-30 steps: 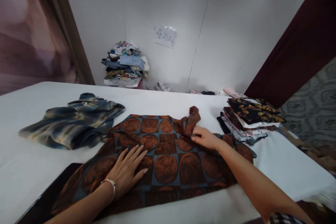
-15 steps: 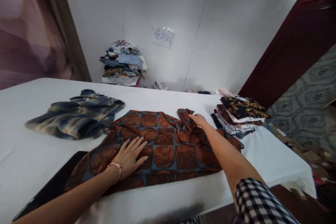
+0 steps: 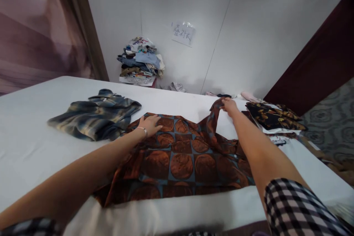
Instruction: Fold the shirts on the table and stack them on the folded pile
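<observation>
A brown shirt [image 3: 179,155] with round rust-coloured figures on a blue-grey grid is spread on the white table [image 3: 33,147], with its near edge close to the near edge of the table. The left hand [image 3: 149,124] is laid flat, with the fingers stretched, on the far left part of the shirt; a thin bracelet [image 3: 142,129] is seen at the wrist. The right hand [image 3: 229,105] is stretched further, to the far right corner of the shirt, and it is closed on a piece of the cloth, which is lifted a little from the table so that it stands up in a fold under the fingers. The two hands are well apart from each other. Checked sleeves are seen at the bottom of the view on both arms. To the left of the shirt, just beside the left hand, a blue and tan garment [image 3: 96,116] is lying crumpled on the table. To the right, near the right arm, a stack of folded clothes [image 3: 273,120] is placed, with a black and gold one on top. Behind the table, against the white wall, a pile of mixed clothes [image 3: 141,62] is seen, and a paper note [image 3: 183,34] is fixed on the wall beside it.
</observation>
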